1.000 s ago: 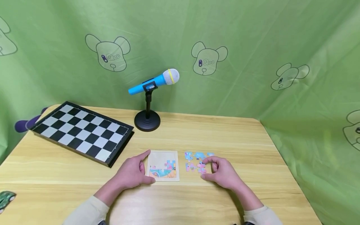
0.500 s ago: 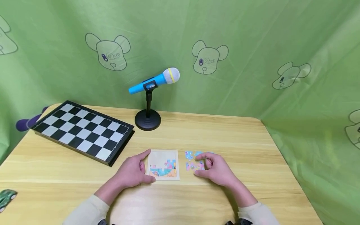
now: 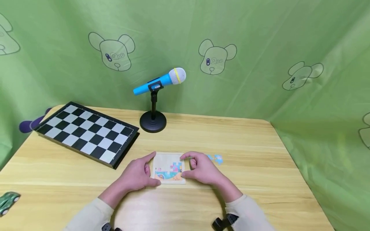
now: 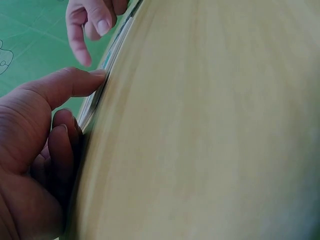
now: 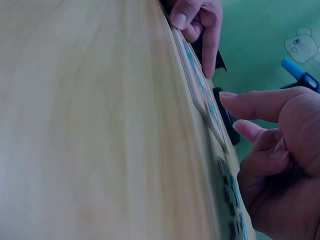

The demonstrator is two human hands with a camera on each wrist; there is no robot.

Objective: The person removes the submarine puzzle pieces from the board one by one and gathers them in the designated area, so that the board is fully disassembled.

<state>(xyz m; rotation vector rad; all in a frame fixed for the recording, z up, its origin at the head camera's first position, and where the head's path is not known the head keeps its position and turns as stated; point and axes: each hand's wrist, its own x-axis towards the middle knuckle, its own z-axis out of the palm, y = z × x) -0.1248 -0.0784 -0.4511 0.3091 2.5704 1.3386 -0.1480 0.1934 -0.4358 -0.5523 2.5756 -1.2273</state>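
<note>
A small square jigsaw puzzle tray (image 3: 167,159) lies on the table, its lower part filled with a colourful picture. My left hand (image 3: 135,175) holds it along its left side, index finger at the far corner and thumb at the near corner. Over its right edge is my right hand (image 3: 200,168), index finger and thumb spread apart with nothing between them. The right wrist view has that thumb (image 5: 257,106) above the tray. Beside the tray, loose puzzle pieces (image 3: 218,159) lie on the table; others are hidden by my right hand in the head view.
A black-and-white chessboard (image 3: 89,131) lies at the back left. Behind the tray, a blue toy microphone (image 3: 160,82) stands on a black round base (image 3: 153,122). A green toy car (image 3: 8,202) is at the far left edge. A green curtain (image 3: 245,57) hangs behind the table.
My right hand has moved left from the loose pieces to the tray's right edge, uncovering pieces at the far right. My left hand stays on the tray. The head view has shifted slightly.
</note>
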